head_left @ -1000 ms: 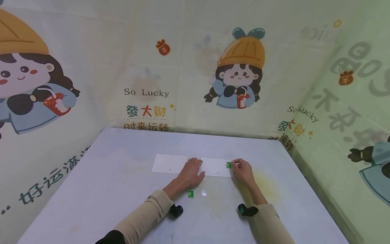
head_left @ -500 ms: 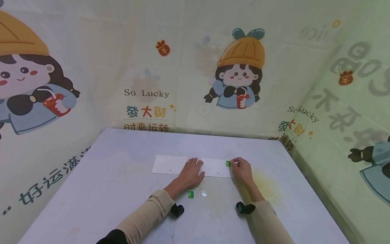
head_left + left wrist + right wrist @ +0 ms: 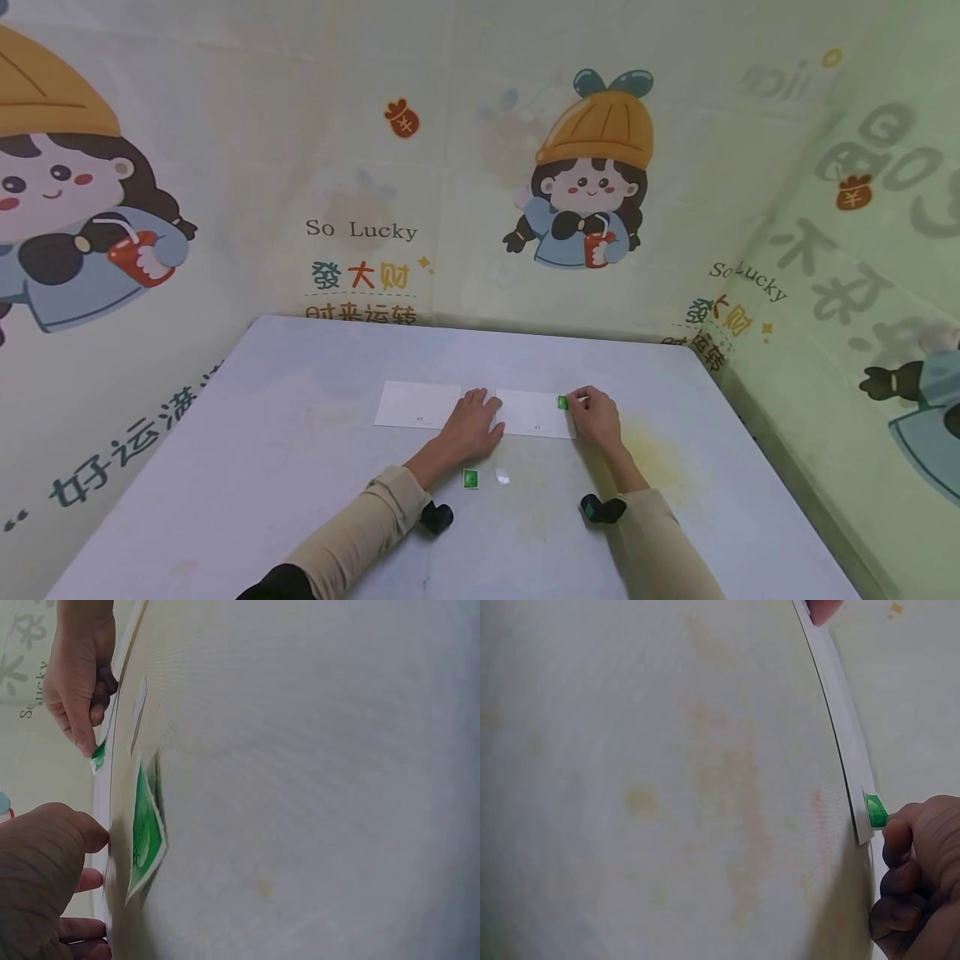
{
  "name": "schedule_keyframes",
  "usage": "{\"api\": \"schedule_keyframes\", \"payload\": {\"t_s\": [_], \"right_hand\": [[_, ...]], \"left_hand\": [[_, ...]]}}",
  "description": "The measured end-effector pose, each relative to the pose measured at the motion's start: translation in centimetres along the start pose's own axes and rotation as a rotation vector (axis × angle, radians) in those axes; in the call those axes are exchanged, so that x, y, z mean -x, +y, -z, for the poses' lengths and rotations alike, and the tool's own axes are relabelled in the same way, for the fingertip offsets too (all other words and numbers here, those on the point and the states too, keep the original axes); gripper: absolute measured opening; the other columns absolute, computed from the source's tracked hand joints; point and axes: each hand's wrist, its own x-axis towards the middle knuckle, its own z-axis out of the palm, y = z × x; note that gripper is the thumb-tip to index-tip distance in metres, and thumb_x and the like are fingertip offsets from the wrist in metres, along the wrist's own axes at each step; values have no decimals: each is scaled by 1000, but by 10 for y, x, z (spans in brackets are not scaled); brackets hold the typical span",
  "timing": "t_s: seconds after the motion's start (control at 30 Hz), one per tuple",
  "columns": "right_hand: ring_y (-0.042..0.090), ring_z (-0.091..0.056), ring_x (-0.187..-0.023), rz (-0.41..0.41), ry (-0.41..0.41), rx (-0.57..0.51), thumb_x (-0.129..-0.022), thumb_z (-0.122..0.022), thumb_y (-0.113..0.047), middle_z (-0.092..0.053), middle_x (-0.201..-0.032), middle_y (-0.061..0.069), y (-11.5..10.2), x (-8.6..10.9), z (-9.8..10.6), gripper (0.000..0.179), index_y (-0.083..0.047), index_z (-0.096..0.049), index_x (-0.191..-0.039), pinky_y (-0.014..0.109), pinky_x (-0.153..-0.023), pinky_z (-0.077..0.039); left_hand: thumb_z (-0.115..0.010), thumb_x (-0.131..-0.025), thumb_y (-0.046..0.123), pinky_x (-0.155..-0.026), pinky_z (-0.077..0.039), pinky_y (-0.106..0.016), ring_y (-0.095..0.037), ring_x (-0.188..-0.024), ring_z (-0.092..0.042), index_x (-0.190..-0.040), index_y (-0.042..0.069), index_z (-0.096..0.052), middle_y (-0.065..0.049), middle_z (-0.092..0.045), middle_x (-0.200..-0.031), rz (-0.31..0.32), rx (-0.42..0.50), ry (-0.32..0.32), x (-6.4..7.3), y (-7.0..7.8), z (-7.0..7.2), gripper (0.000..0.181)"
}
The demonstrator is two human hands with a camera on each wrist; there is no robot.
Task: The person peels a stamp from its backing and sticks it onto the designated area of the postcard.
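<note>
My right hand (image 3: 596, 417) pinches the edge of a small green stamp (image 3: 562, 402) with a pale border. The stamp lies over the far right corner of the right white envelope (image 3: 528, 414); in the right wrist view the stamp (image 3: 875, 811) tilts up from the paper toward thumb and finger. Spread fingers of my left hand (image 3: 471, 425) rest on this envelope's left end, overlapping the right end of a second white envelope (image 3: 408, 404). Nearer to me a second green stamp (image 3: 470, 479) lies on the table, its edges lifted in the left wrist view.
A small glossy white scrap (image 3: 502, 477) lies right of the loose stamp on the white table (image 3: 337, 500). Black wrist cameras stick out at both sleeves. A printed cloth wall (image 3: 450, 167) stands behind the table and along its sides.
Over the last second my right hand and its stamp have shifted very slightly toward the envelope's far edge. My left hand and the loose stamp have stayed in place.
</note>
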Motion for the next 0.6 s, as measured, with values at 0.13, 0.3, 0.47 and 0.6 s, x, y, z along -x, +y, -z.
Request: {"api": "schedule_keyframes", "payload": {"t_s": [0.13,0.3,0.47,0.6], "right_hand": [[21,-52,-68,-1,6,14,-99,-61,-21,-61,-78,8,0,0,-2,22,-1,-69,-104,29,-56,-38],[21,-53,-69,3,-2,35,-99,-62,-21,-63,-80,9,-1,0,-2,22,-1,-69,-105,28,-57,-38],[21,-53,-69,3,-13,47,-99,-61,-20,-63,-80,9,-3,0,-1,22,0,-69,-105,28,-57,-38],[21,-53,-69,4,-9,62,-99,-62,-19,-63,-80,9,-2,-1,-2,21,-1,-69,-104,28,-57,-38]], "left_hand": [[-57,-103,33,-120,-30,-49,-36,-147,-36,-144,6,-55,-20,-45,-155,-2,-3,-5,0,0,1,48],[-56,-104,33,-121,-30,-49,-36,-148,-35,-145,6,-54,-20,-44,-156,-2,3,-16,1,0,2,49],[-56,-104,33,-121,-30,-48,-36,-148,-35,-145,7,-54,-20,-44,-156,-7,-13,-9,-1,-2,-1,49],[-55,-104,34,-121,-30,-48,-36,-148,-36,-145,7,-54,-20,-44,-156,-12,-32,-7,-3,-4,-4,49]]}}
